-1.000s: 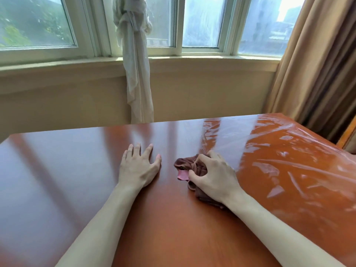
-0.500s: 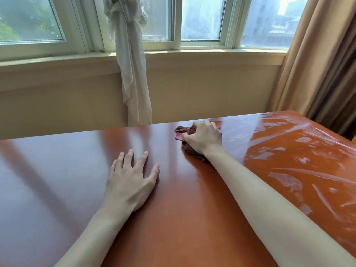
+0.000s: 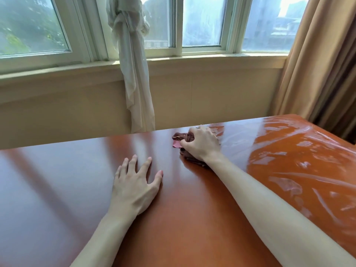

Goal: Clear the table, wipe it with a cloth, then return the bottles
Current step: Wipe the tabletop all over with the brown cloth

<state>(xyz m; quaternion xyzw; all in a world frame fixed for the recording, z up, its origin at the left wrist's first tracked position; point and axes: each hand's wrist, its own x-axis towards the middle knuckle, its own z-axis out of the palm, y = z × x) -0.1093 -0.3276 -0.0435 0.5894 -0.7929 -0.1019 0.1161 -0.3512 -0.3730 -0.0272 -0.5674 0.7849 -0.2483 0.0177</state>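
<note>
Head view: my right hand (image 3: 200, 145) stretched out near far edge of wooden table (image 3: 57, 189), fingers curled tight round bunched brown cloth (image 3: 181, 138), pressing it onto tabletop. My left hand (image 3: 134, 187) flat on wood closer in, fingers straight, spread apart. Wet streaks shine right of cloth. No bottles in sight.

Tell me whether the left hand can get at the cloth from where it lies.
Probably yes. The left hand rests flat on the table, with only bare tabletop between it and the cloth, though the right hand grips and covers most of it.
</note>
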